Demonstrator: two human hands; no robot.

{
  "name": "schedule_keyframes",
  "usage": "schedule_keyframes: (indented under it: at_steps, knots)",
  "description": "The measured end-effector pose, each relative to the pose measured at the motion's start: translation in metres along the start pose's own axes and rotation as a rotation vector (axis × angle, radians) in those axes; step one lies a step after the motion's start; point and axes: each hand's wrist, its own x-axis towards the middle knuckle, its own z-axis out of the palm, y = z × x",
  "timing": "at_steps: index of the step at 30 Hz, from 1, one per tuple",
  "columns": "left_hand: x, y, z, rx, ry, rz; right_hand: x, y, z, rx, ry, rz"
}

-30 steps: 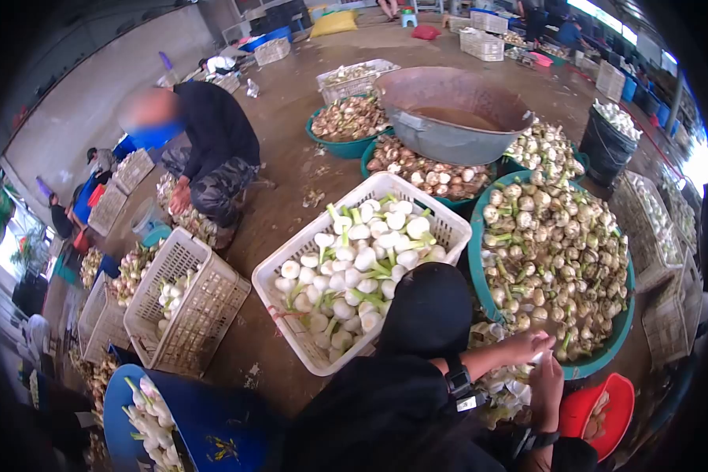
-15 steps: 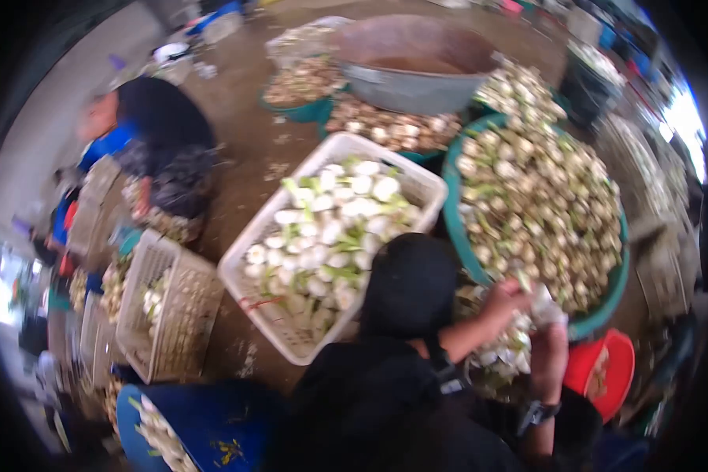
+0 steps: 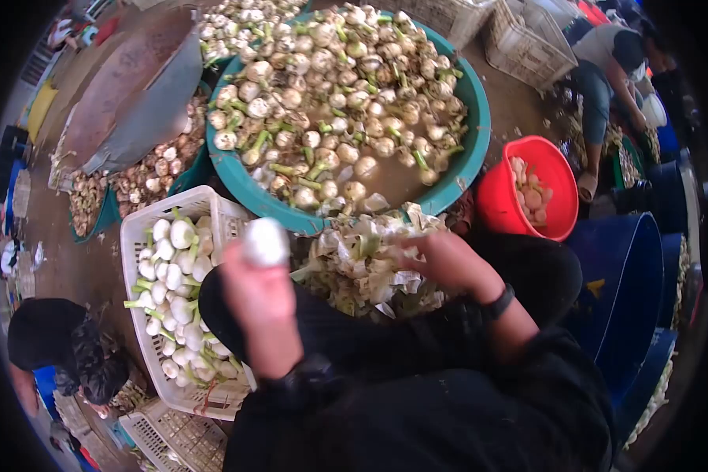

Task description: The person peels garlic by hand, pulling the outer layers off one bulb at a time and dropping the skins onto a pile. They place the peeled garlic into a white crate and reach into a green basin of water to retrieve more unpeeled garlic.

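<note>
My left hand (image 3: 259, 303), blurred by motion, is closed around a smooth white garlic bulb (image 3: 266, 241) that sticks up past the fingers. It is just right of a white plastic crate (image 3: 159, 397) of peeled white bulbs with short green stems (image 3: 182, 307). Over a heap of papery garlic skins (image 3: 354, 271) on my lap, my right hand (image 3: 452, 266) hangs with fingers bent and apart, and I see nothing in it. Beyond the heap, a large teal tub (image 3: 480, 130) holds unpeeled, dirt-marked bulbs (image 3: 330, 102) in brown water.
A red bucket (image 3: 562, 208) with pale round pieces stands at right, beside blue barrels (image 3: 617, 275). A big metal basin (image 3: 145, 118) is at upper left. One person (image 3: 51, 338) is bent over at left, another (image 3: 613, 86) at upper right.
My view has swung toward the right, bringing the tub and red bucket nearer the middle. My hands, close together before, are now apart; the left has moved toward the crate with the bulb.
</note>
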Motion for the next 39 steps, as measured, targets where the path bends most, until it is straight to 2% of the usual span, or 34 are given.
schedule_keyframes:
  at_steps: [1,2,3,5,7,8,9,10,11,12,13,14,15,16,17,18,19,21,22,23,24,25,26,27,29,31,33,35,36,37,38,39]
  knots:
    - [-0.002,0.027,-0.015,0.089,0.004,0.247,0.023,0.003,-0.002,0.173,0.071,0.035]
    - [-0.013,0.059,-0.026,0.480,0.223,0.514,0.049,0.015,0.005,0.195,0.199,-0.018]
    - [-0.020,0.092,-0.028,0.746,0.420,0.681,0.077,0.031,0.015,0.219,0.327,-0.071]
    - [-0.027,0.120,-0.048,1.142,0.707,1.165,0.137,0.047,0.017,0.035,0.138,0.145]
    - [-0.034,0.106,-0.032,1.188,0.705,1.195,0.189,0.072,0.054,-0.191,0.009,-0.129]
    - [-0.038,0.094,-0.022,1.227,0.704,1.222,0.203,0.077,0.076,-0.404,-0.036,-0.287]
    - [-0.031,0.076,-0.014,1.199,0.489,1.293,0.213,0.078,0.091,-0.622,-0.081,-0.450]
    - [-0.022,0.056,-0.024,1.401,0.272,1.301,0.219,0.073,0.096,-0.864,-0.331,-0.362]
    - [-0.012,0.031,-0.010,1.296,0.313,1.065,0.222,0.072,0.093,-0.869,-0.328,-0.366]
    - [-0.020,0.014,0.029,0.950,0.218,0.657,0.224,0.074,0.090,-0.812,-0.448,-0.298]
    - [-0.002,-0.008,0.022,0.819,0.068,0.630,0.225,0.075,0.087,-0.751,-0.568,-0.224]
    - [-0.002,-0.023,0.033,0.750,0.055,0.404,0.218,0.047,0.060,-0.651,-0.587,-0.038]
    - [0.004,-0.042,0.033,0.679,0.013,0.265,0.209,0.050,0.051,-0.274,-0.347,-0.051]
    - [0.011,-0.065,0.027,0.734,-0.008,0.192,0.198,0.054,0.043,0.097,-0.104,-0.061]
    - [0.018,-0.089,0.013,0.891,-0.039,0.089,0.176,0.031,0.022,0.431,0.048,-0.066]
    - [0.010,-0.097,0.025,0.791,-0.028,-0.085,0.156,0.013,0.011,0.636,0.124,0.051]
    - [0.002,-0.101,0.036,0.690,-0.019,-0.254,0.142,0.001,0.012,0.728,0.247,-0.021]
    - [-0.001,-0.102,0.039,0.421,-0.174,-0.257,0.118,-0.005,0.009,0.313,0.350,-0.465]
    - [0.001,-0.096,0.041,0.575,-0.118,-0.188,0.102,-0.008,0.004,0.151,0.269,-0.440]
    - [0.014,-0.102,0.024,0.632,-0.148,-0.060,0.087,-0.010,0.000,-0.006,0.184,-0.409]
    - [0.019,-0.100,0.014,0.682,-0.194,-0.124,0.079,-0.009,-0.001,-0.116,0.193,-0.492]
    - [0.021,-0.098,0.005,0.730,-0.238,-0.185,0.072,-0.012,-0.003,-0.111,0.196,-0.485]
    - [0.016,-0.092,0.008,0.734,-0.229,-0.280,0.064,-0.017,-0.006,-0.251,0.062,-0.487]
    - [0.014,-0.088,0.009,0.738,-0.233,-0.283,0.059,-0.020,-0.007,-0.391,-0.074,-0.488]
    - [0.011,-0.082,0.009,0.797,-0.297,-0.461,0.055,-0.014,0.006,-0.378,-0.028,-0.524]
    - [0.013,-0.086,0.006,0.785,-0.330,-0.478,0.049,-0.016,0.014,-0.423,-0.044,-0.435]
    - [0.014,-0.089,0.006,0.745,-0.337,-0.576,0.046,-0.017,0.017,-0.382,-0.015,-0.352]
    - [0.010,-0.090,0.009,0.758,-0.330,-0.554,0.050,-0.008,0.025,0.001,0.101,-0.153]
    - [0.007,-0.087,0.011,0.817,-0.401,-0.519,0.052,-0.003,0.025,0.425,-0.078,0.100]
    - [0.006,-0.086,0.013,0.877,-0.472,-0.483,0.050,-0.001,0.029,0.427,-0.073,0.103]
    - [0.008,-0.088,0.011,0.880,-0.478,-0.485,0.048,-0.002,0.031,0.770,-0.089,0.248]
    - [0.012,-0.093,0.007,0.831,-0.572,-0.320,0.046,-0.003,0.033,1.112,-0.105,0.392]
